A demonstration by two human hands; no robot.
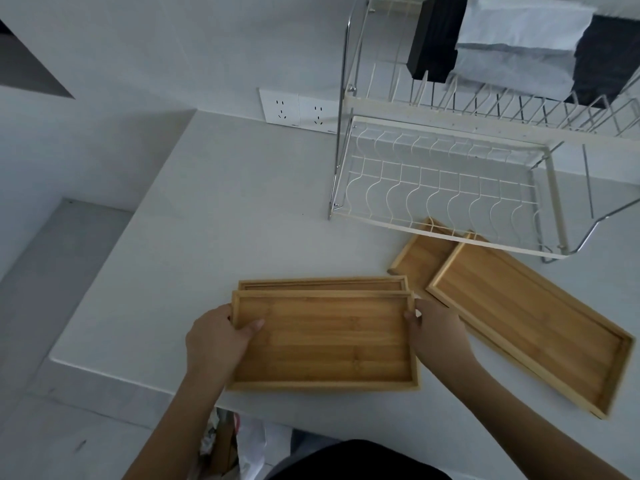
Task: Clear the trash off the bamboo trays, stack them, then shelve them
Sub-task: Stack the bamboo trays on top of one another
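Note:
I hold a bamboo tray (322, 341) by its short ends, raised a little above the white counter (207, 220). My left hand (218, 336) grips its left end, thumb inside the rim. My right hand (434, 332) grips its right end. Directly behind it a second bamboo tray (322, 285) lies on the counter, mostly hidden. To the right a long bamboo tray (530, 323) lies at an angle, overlapping another bamboo tray (420, 254) that reaches under the wire rack. No trash shows on any tray.
A two-tier wire dish rack (446, 188) stands at the back right, its lower shelf bare. Folded cloths and a black block (436, 36) sit on its upper tier. Wall sockets (298, 110) are behind. A bin bag with crumpled trash (239, 441) sits below the counter edge.

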